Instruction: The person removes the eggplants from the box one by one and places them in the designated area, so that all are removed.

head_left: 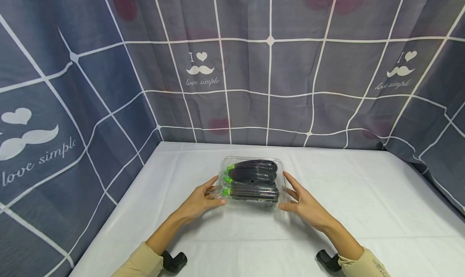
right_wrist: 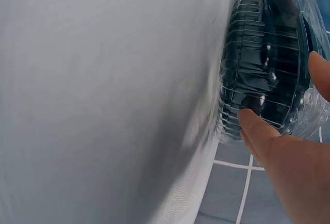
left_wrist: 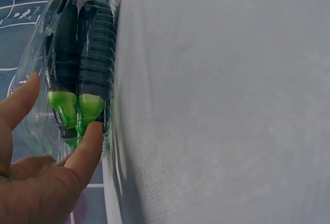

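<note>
A clear plastic clamshell box (head_left: 225, 162) sits low at the middle of the white table, with several dark eggplants (head_left: 252, 175) inside. Their bright green stem ends point to the left. My left hand (head_left: 199, 201) holds the box's left end, thumb at the near corner and fingers along the side. At the opposite end my right hand (head_left: 306, 207) grips it the same way. The left wrist view shows green stems (left_wrist: 90, 108) close to a fingertip. In the right wrist view, fingers meet the ribbed wall of the box (right_wrist: 229, 87).
White cloth covers the table (head_left: 363, 196). A grey checked curtain (head_left: 247, 67) with white lines and printed lettering rises behind and at both sides. Black wrist mounts (head_left: 176, 263) stick out from the beige sleeves (head_left: 141, 263).
</note>
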Motion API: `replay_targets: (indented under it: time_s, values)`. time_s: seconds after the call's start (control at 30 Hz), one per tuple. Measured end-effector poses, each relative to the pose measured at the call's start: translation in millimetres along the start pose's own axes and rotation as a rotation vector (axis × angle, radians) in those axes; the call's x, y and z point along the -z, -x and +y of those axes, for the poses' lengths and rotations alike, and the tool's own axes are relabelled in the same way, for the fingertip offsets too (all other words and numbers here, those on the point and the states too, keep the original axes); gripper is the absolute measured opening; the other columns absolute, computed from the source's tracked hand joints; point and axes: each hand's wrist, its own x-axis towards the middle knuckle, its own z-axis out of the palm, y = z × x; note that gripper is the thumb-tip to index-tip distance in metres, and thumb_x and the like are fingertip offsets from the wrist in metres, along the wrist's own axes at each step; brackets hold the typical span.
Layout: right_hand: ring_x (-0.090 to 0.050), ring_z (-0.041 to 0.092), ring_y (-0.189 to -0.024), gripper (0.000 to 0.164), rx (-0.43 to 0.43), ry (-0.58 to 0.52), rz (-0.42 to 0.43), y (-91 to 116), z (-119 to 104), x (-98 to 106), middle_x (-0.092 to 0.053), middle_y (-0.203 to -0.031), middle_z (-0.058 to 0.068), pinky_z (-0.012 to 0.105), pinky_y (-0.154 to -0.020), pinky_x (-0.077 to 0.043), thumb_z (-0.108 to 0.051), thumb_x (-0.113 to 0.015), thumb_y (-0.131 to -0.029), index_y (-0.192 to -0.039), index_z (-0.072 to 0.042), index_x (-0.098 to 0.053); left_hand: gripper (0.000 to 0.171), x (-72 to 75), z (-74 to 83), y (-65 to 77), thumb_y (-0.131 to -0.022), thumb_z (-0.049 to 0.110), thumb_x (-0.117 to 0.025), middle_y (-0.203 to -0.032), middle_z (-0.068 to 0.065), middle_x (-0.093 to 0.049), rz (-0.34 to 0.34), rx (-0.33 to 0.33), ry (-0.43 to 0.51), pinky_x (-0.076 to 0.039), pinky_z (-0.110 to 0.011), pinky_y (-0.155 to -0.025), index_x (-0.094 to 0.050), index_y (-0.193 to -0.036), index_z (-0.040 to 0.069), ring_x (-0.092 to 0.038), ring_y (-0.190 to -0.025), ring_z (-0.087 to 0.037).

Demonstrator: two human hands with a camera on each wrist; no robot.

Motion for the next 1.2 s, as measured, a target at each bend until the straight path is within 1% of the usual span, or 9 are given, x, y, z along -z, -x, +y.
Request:
replay_targets:
  time_s: [0.27, 0.37, 0.53, 0.67, 0.77, 1.0, 1.2]
  values:
    - [-0.011, 0.043, -0.146, 0.095, 0.011, 0.005, -0.037, 1.1, 1.3, 0.2, 0.008, -0.165, 0.007, 0.063, -0.109, -0.022, 0.001, -0.064, -0.092, -0.160, -0.012, 0.001, 0.091, -2.2, -2.1, -0.5, -0.089, 0.023, -0.077, -0.152, -0.022, -0.037, 0.026, 0.005, -0.062, -0.038, -0.054, -0.105, -0.020, -0.158, 0.010, -0.034, -0.138, -0.045]
    - [-0.010, 0.043, -0.146, 0.094, 0.011, 0.019, -0.040, 1.6, 2.4, 0.0, 0.008, -0.165, 0.007, 0.065, -0.109, -0.020, 0.000, -0.063, -0.092, -0.160, -0.012, 0.002, 0.090, -2.5, -2.5, -0.6, -0.089, 0.024, -0.076, -0.152, -0.022, -0.036, 0.023, 0.000, -0.078, -0.037, -0.055, -0.105, -0.020, -0.158, 0.010, -0.035, -0.138, -0.045]
    - [-0.008, 0.042, -0.147, 0.093, 0.008, 0.022, -0.046, 2.8, 4.1, -0.3, 0.009, -0.165, 0.006, 0.064, -0.110, -0.018, 0.001, -0.061, -0.093, -0.160, -0.014, 0.003, 0.087, -0.3, -3.5, 0.0, -0.093, 0.021, -0.072, -0.154, -0.026, -0.030, -0.020, -0.008, -0.055, -0.035, -0.054, -0.107, -0.016, -0.158, 0.007, -0.031, -0.139, -0.046]
    - [-0.005, 0.042, -0.147, 0.092, 0.002, 0.009, -0.062, 3.7, 5.4, 0.2, 0.011, -0.164, 0.006, 0.063, -0.110, -0.019, 0.001, -0.059, -0.095, -0.160, -0.016, 0.004, 0.085, 2.4, -4.7, 0.4, -0.095, 0.016, -0.068, -0.155, -0.028, -0.025, -0.067, -0.004, 0.001, -0.035, -0.053, -0.107, -0.013, -0.159, 0.006, -0.027, -0.140, -0.046]
    - [-0.002, 0.041, -0.148, 0.091, -0.011, -0.003, -0.077, 4.5, 5.4, 0.3, 0.013, -0.164, 0.004, 0.064, -0.110, -0.018, 0.001, -0.057, -0.096, -0.160, -0.019, 0.006, 0.085, 3.4, -5.4, 0.5, -0.095, 0.014, -0.067, -0.155, -0.029, -0.024, -0.088, 0.003, 0.031, -0.035, -0.054, -0.107, -0.011, -0.159, 0.006, -0.027, -0.140, -0.047]
    - [0.002, 0.039, -0.148, 0.090, -0.023, -0.030, -0.085, 5.3, 4.5, -0.1, 0.015, -0.164, 0.003, 0.064, -0.111, -0.014, 0.002, -0.054, -0.097, -0.159, -0.020, 0.008, 0.084, 3.5, -4.0, 1.0, -0.095, 0.012, -0.066, -0.156, -0.028, -0.022, -0.087, 0.012, 0.033, -0.033, -0.057, -0.108, -0.011, -0.159, 0.006, -0.026, -0.141, -0.047]
    - [0.002, 0.039, -0.148, 0.089, -0.021, -0.026, -0.080, 4.2, 4.4, -0.4, 0.014, -0.164, 0.005, 0.063, -0.112, -0.011, 0.001, -0.053, -0.097, -0.159, -0.017, 0.007, 0.084, 5.4, -1.2, 0.1, -0.094, 0.015, -0.069, -0.155, -0.027, -0.026, -0.069, 0.004, 0.003, -0.032, -0.055, -0.109, -0.016, -0.158, 0.004, -0.028, -0.140, -0.046]
